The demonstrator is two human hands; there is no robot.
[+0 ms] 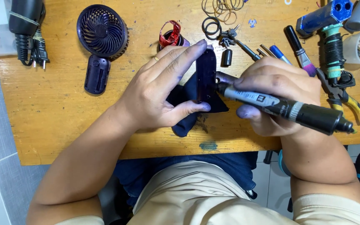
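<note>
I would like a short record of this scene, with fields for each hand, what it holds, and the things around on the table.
left hand: holds a dark flat oblong part upright on its edge, between fingers and thumb
right hand: grips a grey and black rotary tool, its tip at the part
under the part: dark cloth
table: wooden, stained
upper left: small dark fan
upper right: pliers, paintbrush
top middle: rubber bands

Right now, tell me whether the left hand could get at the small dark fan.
Probably yes: the fan lies on bare table just beyond the left hand, nothing between, but that hand first has to let go of the dark strip.
</note>
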